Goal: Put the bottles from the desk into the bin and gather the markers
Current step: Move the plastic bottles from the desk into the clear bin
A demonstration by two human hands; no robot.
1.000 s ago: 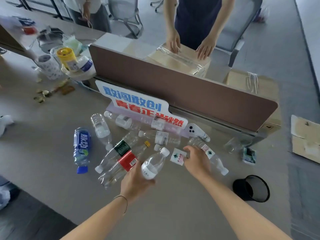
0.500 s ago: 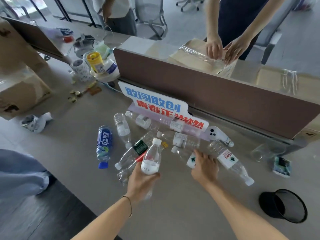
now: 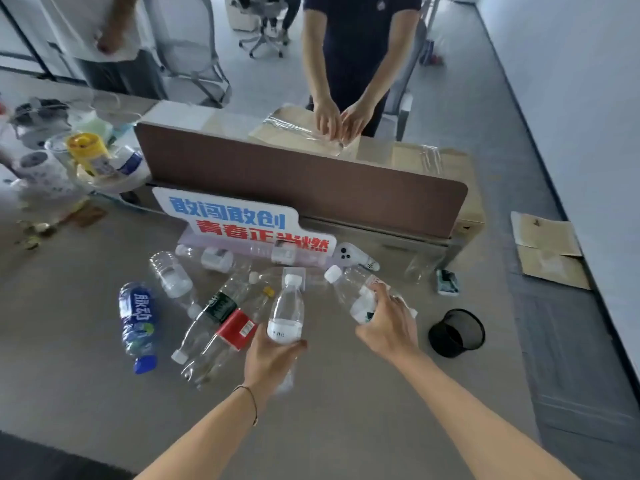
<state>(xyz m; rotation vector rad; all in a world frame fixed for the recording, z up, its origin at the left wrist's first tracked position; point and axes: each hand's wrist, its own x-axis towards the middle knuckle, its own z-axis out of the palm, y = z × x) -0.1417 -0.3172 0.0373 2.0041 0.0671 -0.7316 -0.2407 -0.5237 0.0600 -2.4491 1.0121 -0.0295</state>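
Head view, itemised against the frame half a second before.

Left hand: fingers closed round the lower body of a clear white-capped bottle, held upright above the desk as before; grip unchanged, bottle now more nearly vertical.

Right hand: earlier laid flat on a bottle lying on the desk; now closed round a green-and-white-labelled bottle, lifted clear of the surface and tilted, white cap pointing up and away toward the left hand's side.

Remaining on the desk, left of the left hand: red-labelled bottle and dark-green-labelled bottle, lying side by side, the first touching the left thumb side; blue bottle farther left, blue cap nearest the wearer; clear bottle beyond it. Positions as in the earlier frame.

Beyond both hands: further clear bottles lying against the base of a blue-and-red lettered sign, which leans on a brown divider.

Right of the right hand: black mesh bin, tipped on its side, near but apart from the hand. Markers could not be identified.
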